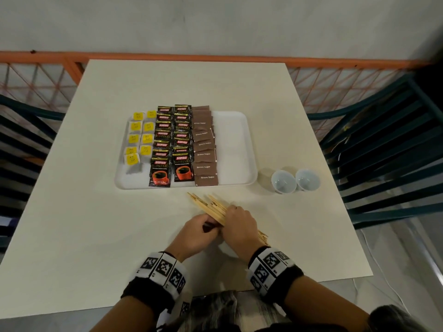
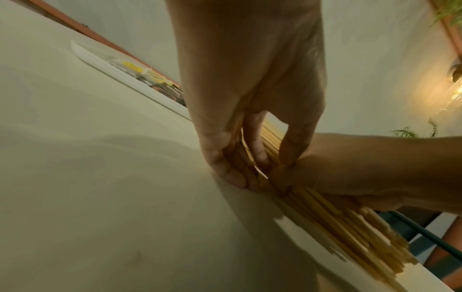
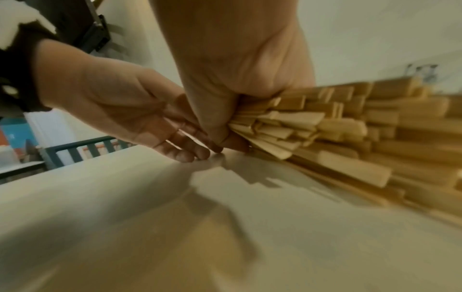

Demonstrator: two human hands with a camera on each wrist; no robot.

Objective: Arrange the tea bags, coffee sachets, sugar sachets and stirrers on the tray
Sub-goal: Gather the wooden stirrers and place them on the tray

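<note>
A bundle of wooden stirrers point(image 1: 211, 206) lies slanted on the table just in front of the white tray point(image 1: 235, 140). My right hand point(image 1: 237, 224) is curled over its middle and grips it. My left hand point(image 1: 201, 226) pinches the bundle's left side between thumb and fingers, its fingertips point(image 2: 260, 156) down on the sticks. The stirrers point(image 3: 350, 138) fan out unevenly past my right hand point(image 3: 237, 128). On the tray stand columns of yellow-tagged tea bags point(image 1: 140, 140), black coffee sachets point(image 1: 173, 142) and brown sugar sachets point(image 1: 203, 144). The tray's right part is bare.
Two white cups point(image 1: 282, 182) point(image 1: 308, 179) sit on the table right of the tray. Dark slatted chairs point(image 1: 383, 144) point(image 1: 21, 140) flank the table. An orange railing point(image 1: 215, 56) runs behind it. The table's near edge is close to my wrists.
</note>
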